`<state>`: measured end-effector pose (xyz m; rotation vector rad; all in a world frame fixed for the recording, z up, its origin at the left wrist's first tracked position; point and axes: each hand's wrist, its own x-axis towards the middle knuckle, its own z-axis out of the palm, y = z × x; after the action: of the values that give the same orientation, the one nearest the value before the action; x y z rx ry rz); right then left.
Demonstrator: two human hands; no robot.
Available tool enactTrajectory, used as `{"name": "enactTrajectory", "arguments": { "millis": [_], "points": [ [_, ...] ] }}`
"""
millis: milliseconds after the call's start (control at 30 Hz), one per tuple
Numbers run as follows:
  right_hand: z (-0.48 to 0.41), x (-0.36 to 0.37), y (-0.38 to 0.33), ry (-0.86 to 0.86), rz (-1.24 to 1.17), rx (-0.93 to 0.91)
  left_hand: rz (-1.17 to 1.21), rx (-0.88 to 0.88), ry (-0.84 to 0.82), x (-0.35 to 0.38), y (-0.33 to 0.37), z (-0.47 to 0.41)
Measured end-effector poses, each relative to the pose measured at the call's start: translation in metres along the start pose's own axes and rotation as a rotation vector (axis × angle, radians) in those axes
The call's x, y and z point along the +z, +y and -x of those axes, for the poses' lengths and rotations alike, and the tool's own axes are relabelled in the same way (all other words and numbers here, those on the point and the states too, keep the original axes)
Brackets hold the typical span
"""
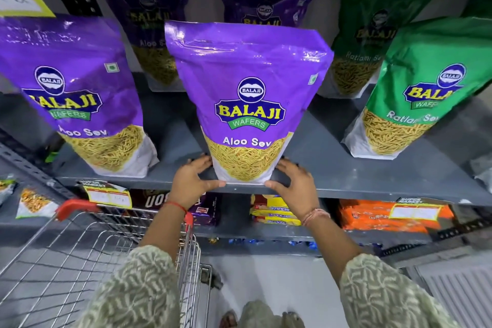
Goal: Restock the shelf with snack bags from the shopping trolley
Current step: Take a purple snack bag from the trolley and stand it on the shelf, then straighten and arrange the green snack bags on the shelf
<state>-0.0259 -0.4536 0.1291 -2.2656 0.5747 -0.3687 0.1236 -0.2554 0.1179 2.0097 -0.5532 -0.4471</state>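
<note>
Both hands bracketed the base of the purple bag [247, 104], which stood upright at the front edge of the shelf [372, 189], between another purple bag [77, 98] and a green bag [415, 104]. The left hand [193, 177] and right hand [291, 180] were spread open, thumbs and fingertips pressing the bag's bottom corners rather than gripping round it. To seat it well, it would probably help to push evenly from both sides, slide the base back from the lip and square the label forward. The trolley [80, 261] below looked empty, as far as the view showed
</note>
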Motion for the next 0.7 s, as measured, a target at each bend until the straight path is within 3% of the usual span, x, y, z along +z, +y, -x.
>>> {"name": "enactTrajectory", "arguments": {
  "millis": [200, 300, 433, 467, 533, 600, 700],
  "points": [
    [0.001, 0.000, -0.002, -0.029, 0.018, 0.024, -0.030, 0.001, -0.042, -0.001, 0.004, 0.002],
    [0.010, -0.013, -0.001, 0.030, -0.172, 0.057, -0.017, -0.013, -0.016, 0.001, 0.009, 0.012],
    [0.039, -0.058, 0.035, 0.301, -0.340, 0.114, 0.056, -0.025, 0.490, 0.032, 0.037, 0.072],
    [0.045, -0.075, 0.050, 0.392, -0.349, 0.128, 0.033, 0.014, 0.547, 0.047, 0.047, 0.085],
    [0.049, -0.112, 0.084, 0.543, -0.344, 0.149, 0.009, 0.064, 0.522, 0.086, 0.072, 0.095],
    [0.041, -0.149, 0.115, 0.587, -0.292, 0.170, 0.082, 0.043, 0.452, 0.129, 0.103, 0.085],
    [0.013, -0.196, 0.155, 0.449, -0.348, 0.249, 0.176, 0.035, 0.292, 0.194, 0.151, 0.047]
  ]
}}
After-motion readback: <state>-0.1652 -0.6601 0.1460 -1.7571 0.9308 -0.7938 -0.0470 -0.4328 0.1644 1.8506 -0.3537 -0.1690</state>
